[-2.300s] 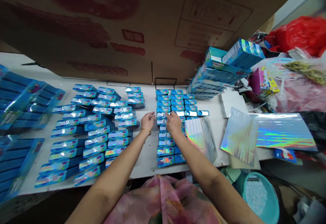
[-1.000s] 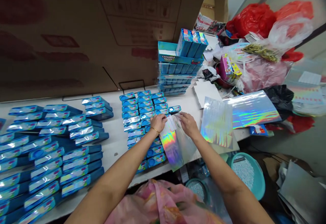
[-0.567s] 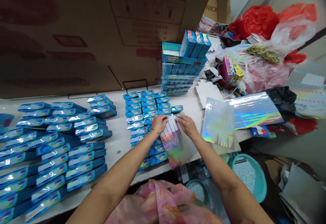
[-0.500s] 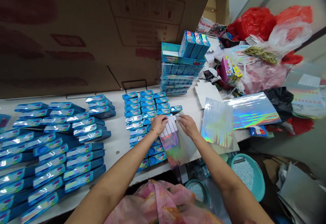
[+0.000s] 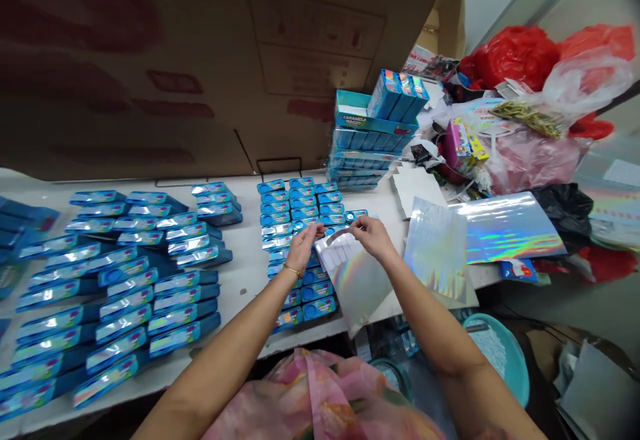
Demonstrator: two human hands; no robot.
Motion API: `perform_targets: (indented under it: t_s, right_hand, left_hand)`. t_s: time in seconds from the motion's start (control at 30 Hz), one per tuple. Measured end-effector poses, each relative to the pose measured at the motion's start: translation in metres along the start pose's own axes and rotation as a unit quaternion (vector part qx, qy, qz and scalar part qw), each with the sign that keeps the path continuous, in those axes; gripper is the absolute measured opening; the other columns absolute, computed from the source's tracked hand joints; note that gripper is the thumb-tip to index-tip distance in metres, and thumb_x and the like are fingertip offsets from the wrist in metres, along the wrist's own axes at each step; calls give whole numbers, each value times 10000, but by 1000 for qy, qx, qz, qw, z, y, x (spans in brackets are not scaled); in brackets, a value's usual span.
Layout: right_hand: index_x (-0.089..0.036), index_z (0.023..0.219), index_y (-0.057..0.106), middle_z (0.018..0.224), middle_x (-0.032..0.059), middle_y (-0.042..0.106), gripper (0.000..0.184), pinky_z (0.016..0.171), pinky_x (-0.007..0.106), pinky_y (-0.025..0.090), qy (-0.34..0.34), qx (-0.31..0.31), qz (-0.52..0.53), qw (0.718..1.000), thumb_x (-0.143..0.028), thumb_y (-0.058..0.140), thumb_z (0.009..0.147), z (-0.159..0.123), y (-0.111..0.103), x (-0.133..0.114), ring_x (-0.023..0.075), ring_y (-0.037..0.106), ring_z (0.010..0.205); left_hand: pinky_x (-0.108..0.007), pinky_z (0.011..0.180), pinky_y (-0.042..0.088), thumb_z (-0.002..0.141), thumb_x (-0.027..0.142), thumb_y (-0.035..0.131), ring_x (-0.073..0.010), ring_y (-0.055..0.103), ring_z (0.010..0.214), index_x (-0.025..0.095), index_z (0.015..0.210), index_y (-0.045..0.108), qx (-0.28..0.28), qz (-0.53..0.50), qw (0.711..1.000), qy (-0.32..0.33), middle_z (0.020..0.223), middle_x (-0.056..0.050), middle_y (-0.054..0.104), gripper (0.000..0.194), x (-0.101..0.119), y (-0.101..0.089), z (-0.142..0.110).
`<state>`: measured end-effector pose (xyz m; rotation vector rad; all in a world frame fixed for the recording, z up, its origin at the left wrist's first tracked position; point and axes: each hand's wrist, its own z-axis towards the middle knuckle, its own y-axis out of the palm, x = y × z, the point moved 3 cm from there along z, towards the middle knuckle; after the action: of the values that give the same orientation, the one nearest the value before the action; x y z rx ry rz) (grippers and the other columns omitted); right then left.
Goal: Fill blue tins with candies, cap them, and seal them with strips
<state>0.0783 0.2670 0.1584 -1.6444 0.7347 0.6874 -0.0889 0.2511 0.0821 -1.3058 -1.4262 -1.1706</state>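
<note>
A shiny holographic sticker sheet (image 5: 361,283) lies beside the right side of a block of small blue boxes (image 5: 277,218). My right hand (image 5: 373,237) pinches one end of a narrow sticker strip (image 5: 338,235), which curves to the left above the sheet's top edge. Near the sheet's upper left corner, my left hand (image 5: 302,248) is over the boxes with its fingers closed together. What its fingertips hold, if anything, is too small to make out. Pale label outlines show on the upper part of the sheet.
More blue boxes (image 5: 127,290) stand in rows on the left of the white table (image 5: 237,280). Behind is a large cardboard carton (image 5: 210,60), with stacked display boxes (image 5: 373,137) beside it. Holographic sheets (image 5: 515,227) and plastic bags (image 5: 515,57) lie right; a turquoise basin (image 5: 520,373) stands below.
My right hand has lifted a strip off the sheet's top. My left hand has moved off the sheet's upper edge to its left. The whole view has shifted slightly.
</note>
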Motion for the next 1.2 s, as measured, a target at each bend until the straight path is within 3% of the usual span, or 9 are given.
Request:
perform_targets:
  t_s: [0.13,0.3,0.47,0.63,0.83,1.2]
  right_hand:
    - [-165,605,527,505,-48,498,112,419,191,315,78,-48,175,980,-277,530,602,13,41,2,78,453,444]
    - [-158,588,531,502,-44,514,155,376,181,287,106,-81,255,958,-299,584,553,21,84,-17,68,430,408]
    - [-161,582,556,491,-48,512,146,432,198,337,81,-41,225,970,-306,569,585,42,133,-29,78,439,424]
    - [-166,597,589,573,-16,574,166,543,217,379,45,25,97,994,-307,522,655,69,173,-33,119,517,565]
    - [-176,634,618,651,24,615,161,579,237,379,18,55,-25,998,-280,516,705,78,190,-39,144,535,612]
    - [-191,677,628,727,46,624,161,568,242,367,-1,43,-144,989,-279,513,748,85,198,-43,159,547,654]
  left_hand:
    - [-304,754,419,576,375,669,-144,564,774,158,969,586,7,-92,994,-51,803,-26,620,458,4,-26,-14]
    - [-258,652,410,510,309,696,-90,513,631,143,940,575,58,-85,992,-73,655,36,539,477,0,-71,-14]
    - [-233,585,383,475,319,701,-74,480,568,134,913,567,86,-62,991,-83,597,54,509,494,-4,-125,4]
    - [-236,553,380,439,266,709,-82,487,524,122,865,561,110,-17,990,-91,551,42,542,473,-14,-165,41]
    - [-241,564,383,430,198,670,-87,491,519,130,774,556,136,10,984,-118,528,33,547,370,-30,-181,62]
    - [-251,569,410,475,190,616,-110,522,545,134,761,566,161,33,976,-140,544,23,542,296,-54,-181,65]
